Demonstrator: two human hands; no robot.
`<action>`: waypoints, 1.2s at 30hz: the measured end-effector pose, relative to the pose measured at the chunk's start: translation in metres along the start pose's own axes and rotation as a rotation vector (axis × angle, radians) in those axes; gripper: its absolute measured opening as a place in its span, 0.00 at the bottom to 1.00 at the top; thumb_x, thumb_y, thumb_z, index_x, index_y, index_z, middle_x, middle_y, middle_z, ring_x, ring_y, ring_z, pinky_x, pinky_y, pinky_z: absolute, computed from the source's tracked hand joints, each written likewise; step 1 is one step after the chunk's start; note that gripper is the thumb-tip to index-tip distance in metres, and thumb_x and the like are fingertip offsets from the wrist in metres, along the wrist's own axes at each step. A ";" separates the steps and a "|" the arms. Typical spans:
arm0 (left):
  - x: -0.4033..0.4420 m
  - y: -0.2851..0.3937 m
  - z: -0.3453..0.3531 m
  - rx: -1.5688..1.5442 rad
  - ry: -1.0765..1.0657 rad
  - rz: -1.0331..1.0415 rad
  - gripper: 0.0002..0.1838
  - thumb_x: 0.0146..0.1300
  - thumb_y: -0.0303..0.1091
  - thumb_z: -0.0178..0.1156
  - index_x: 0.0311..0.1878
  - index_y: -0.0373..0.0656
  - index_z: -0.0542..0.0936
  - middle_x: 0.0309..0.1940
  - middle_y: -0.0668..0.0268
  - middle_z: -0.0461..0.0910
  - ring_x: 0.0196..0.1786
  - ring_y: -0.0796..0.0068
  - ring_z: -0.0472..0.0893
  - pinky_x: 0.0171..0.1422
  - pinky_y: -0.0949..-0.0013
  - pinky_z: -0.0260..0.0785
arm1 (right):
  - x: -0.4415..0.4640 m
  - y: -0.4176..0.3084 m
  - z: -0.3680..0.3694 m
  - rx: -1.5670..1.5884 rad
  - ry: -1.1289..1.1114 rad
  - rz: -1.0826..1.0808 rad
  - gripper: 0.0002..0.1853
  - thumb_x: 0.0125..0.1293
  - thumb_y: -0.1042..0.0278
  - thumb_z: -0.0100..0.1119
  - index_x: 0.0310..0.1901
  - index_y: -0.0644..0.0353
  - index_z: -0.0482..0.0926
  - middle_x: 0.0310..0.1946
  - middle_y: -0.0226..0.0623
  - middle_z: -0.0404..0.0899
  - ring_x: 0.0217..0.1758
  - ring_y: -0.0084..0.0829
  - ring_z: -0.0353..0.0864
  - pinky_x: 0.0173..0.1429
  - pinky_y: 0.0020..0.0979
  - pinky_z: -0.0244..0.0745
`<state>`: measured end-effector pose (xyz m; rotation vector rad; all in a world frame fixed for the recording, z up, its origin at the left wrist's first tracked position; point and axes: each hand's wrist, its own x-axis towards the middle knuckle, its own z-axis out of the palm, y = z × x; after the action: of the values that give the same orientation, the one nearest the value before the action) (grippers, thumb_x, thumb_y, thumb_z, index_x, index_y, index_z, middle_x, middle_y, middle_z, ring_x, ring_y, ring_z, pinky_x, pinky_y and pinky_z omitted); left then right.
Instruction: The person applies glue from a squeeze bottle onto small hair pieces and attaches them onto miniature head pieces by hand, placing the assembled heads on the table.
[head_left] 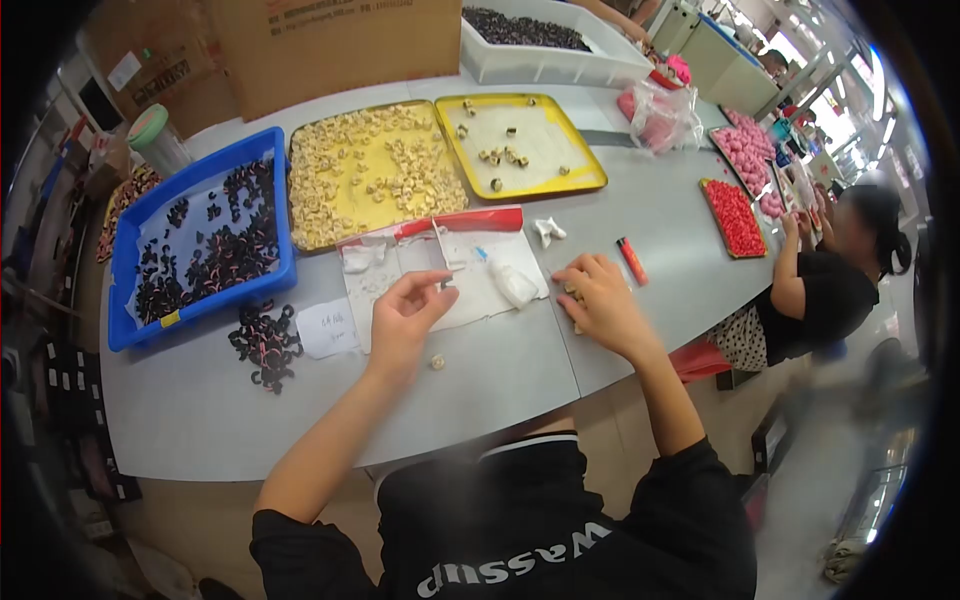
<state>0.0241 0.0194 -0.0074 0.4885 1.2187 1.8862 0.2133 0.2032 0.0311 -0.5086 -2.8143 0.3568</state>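
My left hand (402, 318) is over the near edge of a white sheet (400, 265), thumb and forefinger pinched on a small dark piece too tiny to name. My right hand (608, 308) rests on the table to the right, its fingers curled round small cream-coloured pieces (574, 294). Between the hands a squeeze bottle (512, 284) with a blue tip lies on the sheet. One loose cream piece (437, 362) sits on the table near my left wrist. A red lighter-like tube (632, 261) and a crumpled white scrap (548, 231) lie beyond my right hand.
A blue tray (120, 290) of black-and-pink curved pieces stands left, with a loose pile (265, 345) before it. Two yellow trays (590, 165) hold cream pieces. Behind are a cardboard box (340, 60) and a white bin (560, 68). A person (830, 270) sits right, near a red-filled tray (735, 218).
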 end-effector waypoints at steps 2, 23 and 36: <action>0.000 0.001 0.000 -0.014 0.007 0.011 0.14 0.56 0.27 0.65 0.46 0.37 0.78 0.27 0.79 0.66 0.33 0.90 0.65 0.44 0.83 0.58 | 0.000 -0.001 -0.002 0.010 -0.012 0.003 0.12 0.53 0.74 0.60 0.41 0.60 0.77 0.38 0.36 0.72 0.48 0.38 0.69 0.53 0.37 0.62; 0.004 0.009 -0.006 0.073 0.038 0.165 0.12 0.57 0.26 0.64 0.45 0.38 0.78 0.26 0.78 0.66 0.32 0.88 0.65 0.39 0.81 0.58 | 0.083 -0.030 0.017 1.010 0.179 -0.126 0.06 0.59 0.75 0.62 0.37 0.65 0.76 0.35 0.32 0.74 0.37 0.23 0.78 0.39 0.25 0.78; 0.005 0.012 -0.005 0.160 0.012 0.150 0.13 0.55 0.23 0.65 0.44 0.40 0.79 0.26 0.77 0.68 0.32 0.88 0.67 0.39 0.81 0.60 | 0.085 -0.047 0.047 1.351 0.034 -0.049 0.08 0.58 0.81 0.60 0.39 0.70 0.78 0.38 0.39 0.77 0.40 0.28 0.80 0.45 0.29 0.81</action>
<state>0.0126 0.0184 0.0001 0.6717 1.3815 1.9262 0.1078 0.1826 0.0183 -0.0975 -1.8737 1.9142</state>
